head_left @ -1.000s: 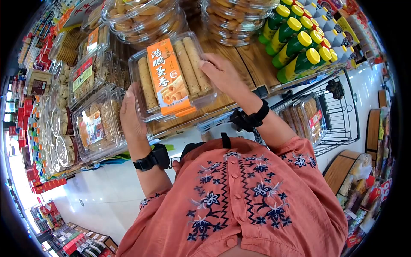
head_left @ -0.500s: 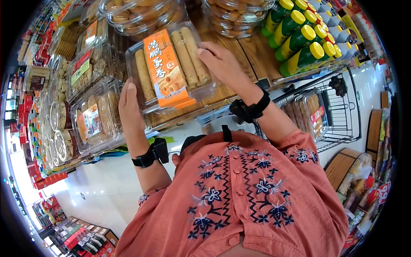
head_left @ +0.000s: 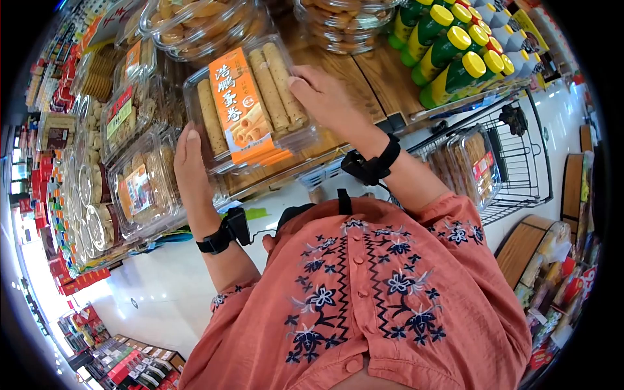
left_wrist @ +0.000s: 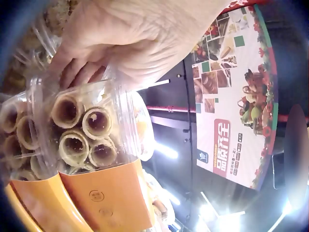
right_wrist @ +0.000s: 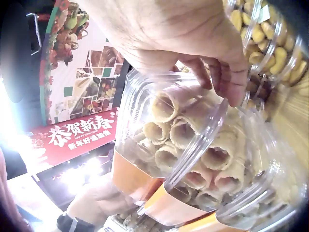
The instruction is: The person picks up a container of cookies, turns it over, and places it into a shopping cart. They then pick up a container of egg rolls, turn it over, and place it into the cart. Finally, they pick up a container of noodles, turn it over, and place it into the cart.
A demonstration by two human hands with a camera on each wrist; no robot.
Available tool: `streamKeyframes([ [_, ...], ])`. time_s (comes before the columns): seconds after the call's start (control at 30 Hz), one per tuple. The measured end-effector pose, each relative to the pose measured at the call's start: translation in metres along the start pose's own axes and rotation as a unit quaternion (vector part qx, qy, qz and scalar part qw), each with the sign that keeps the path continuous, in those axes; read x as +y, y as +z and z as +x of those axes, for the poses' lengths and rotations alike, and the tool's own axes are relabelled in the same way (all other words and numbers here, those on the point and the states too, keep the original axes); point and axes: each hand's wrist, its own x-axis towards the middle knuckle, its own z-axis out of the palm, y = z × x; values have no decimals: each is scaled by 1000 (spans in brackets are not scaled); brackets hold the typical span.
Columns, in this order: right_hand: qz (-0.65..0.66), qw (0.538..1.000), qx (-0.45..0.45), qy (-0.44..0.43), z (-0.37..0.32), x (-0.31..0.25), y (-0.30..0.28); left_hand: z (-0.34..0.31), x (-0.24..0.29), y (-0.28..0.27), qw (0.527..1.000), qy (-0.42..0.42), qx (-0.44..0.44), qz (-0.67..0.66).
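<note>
A clear plastic box of egg rolls [head_left: 276,91] with an orange paper band is held between both hands over the wooden display table [head_left: 348,71]. My left hand [head_left: 193,172] grips its left side, thumb up along the edge. On the right side, my right hand [head_left: 331,107] holds the upper edge, its thumb over the lid. More orange-banded boxes lie beneath the top one, as the right wrist view shows, with open roll ends [right_wrist: 217,157] seen through the plastic. Fingers of the left hand [left_wrist: 130,38] curl behind the box wall in the left wrist view, their tips partly hidden.
Round tubs of snacks [head_left: 205,26] are stacked behind the box. At left stand boxed pastries [head_left: 140,188] and round-lidded jars [head_left: 101,224]. Green bottles with yellow caps [head_left: 445,78] line the right side. A shopping cart [head_left: 517,156] with plastic-boxed food [head_left: 478,166] stands nearby.
In the head view the box and both hands have shifted slightly left and up, while the surroundings shift a little too. Both hands keep their hold.
</note>
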Motion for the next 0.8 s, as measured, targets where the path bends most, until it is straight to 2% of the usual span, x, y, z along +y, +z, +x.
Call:
streamKeyframes([
  [0.1,39,999,23,8,-1,-14,-10,-13,24,7,980,71,42,180],
  [0.2,115,992,56,14,2,-19,-26,-27,46,18,942,259,108,186],
  [0.27,156,985,63,25,-2,-20,-44,-46,67,40,955,262,114,83],
  [0.3,173,983,58,34,-6,-23,-52,-54,72,46,964,248,81,52],
  [0.37,194,978,59,45,-17,-27,-68,-55,68,48,966,234,-106,-40],
  [0.43,214,971,37,100,-35,-32,-82,-66,67,69,931,187,-300,-89],
  [0.47,229,965,26,127,-44,-32,-90,-73,66,84,925,149,-345,-47],
  [0.53,232,958,20,168,-66,-18,-105,-83,65,111,900,83,-426,46],
  [0.57,235,954,15,186,-74,-10,-112,-82,61,124,882,16,-467,53],
  [0.67,243,934,100,243,-105,2,-144,-86,45,162,845,-52,-530,37],
  [0.7,239,935,109,238,-117,17,-157,-86,37,173,828,-84,-554,22],
  [0.8,183,920,207,277,-153,35,-192,-89,20,202,800,-97,-588,76],
])
